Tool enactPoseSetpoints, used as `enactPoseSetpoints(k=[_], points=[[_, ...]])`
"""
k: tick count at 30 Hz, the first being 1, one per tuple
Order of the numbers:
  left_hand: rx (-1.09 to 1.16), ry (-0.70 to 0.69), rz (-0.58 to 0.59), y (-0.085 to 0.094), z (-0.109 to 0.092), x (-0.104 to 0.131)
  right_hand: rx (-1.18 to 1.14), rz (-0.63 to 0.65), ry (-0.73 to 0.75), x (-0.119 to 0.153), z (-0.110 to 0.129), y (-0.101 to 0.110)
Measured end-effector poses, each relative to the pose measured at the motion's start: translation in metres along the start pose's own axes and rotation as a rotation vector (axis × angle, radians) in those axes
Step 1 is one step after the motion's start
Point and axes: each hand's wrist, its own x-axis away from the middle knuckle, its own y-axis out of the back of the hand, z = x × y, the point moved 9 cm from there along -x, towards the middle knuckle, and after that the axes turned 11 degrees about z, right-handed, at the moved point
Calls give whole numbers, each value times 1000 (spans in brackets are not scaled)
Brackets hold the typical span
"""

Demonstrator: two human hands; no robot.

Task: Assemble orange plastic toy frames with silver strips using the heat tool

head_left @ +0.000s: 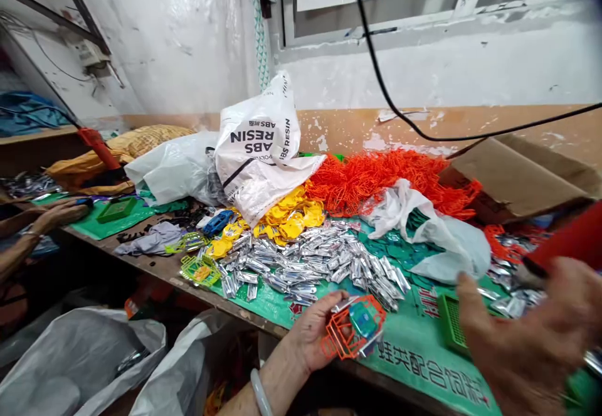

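My left hand (313,334) is closed on an orange plastic frame (345,334) at the table's front edge. A teal piece (363,320) sits in the frame, along with something shiny. My right hand (531,334), blurred by motion, is raised at the right with its thumb spread away from the fingers. I see nothing held in it. Beside and behind it are a thick red cylinder (569,240) and a green tray (452,325). A spread-out heap of small silver packets (301,262) lies beyond my left hand.
Yellow pieces (291,215) lie beneath a white ABS resin bag (256,146). Behind are a pile of orange frames (376,181) and a cardboard box (522,177). A white plastic bag (451,246) covers teal pieces. Another person's hand (61,215) rests at far left. A black cable (390,99) hangs across.
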Motion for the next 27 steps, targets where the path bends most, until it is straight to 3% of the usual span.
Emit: enactPoseSetpoints(k=[1, 2, 3, 5, 8, 10, 13, 16, 19, 22, 27], points=[[13, -10, -3, 1, -3, 1, 48, -9, 47, -2, 11, -15], [26, -20, -5, 3, -6, 3, 38, 74, 82, -6, 20, -42], [37, -31, -8, 5, -9, 5, -51, 181, 102, -11, 28, -73], [51, -68, -20, 10, -18, 11, -189, 540, 92, -16, 44, -154], [54, -131, -45, 19, -34, 24, -222, 798, 159, -15, 79, -246], [51, -158, -64, 25, -44, 32, -236, 928, 193, -9, 100, -292], [61, -192, -78, 32, -55, 43, -284, 1055, 181, 2, 121, -332], [89, -213, -61, 32, -64, 48, -426, 1093, 89, 7, 122, -344], [135, -205, -56, 29, -68, 47, -658, 1055, -69, 6, 107, -334], [183, -169, -38, 24, -65, 39, -928, 972, -289, 6, 82, -303], [186, -189, 11, 10, -61, 21, -1297, 798, -654, 22, 56, -220]])
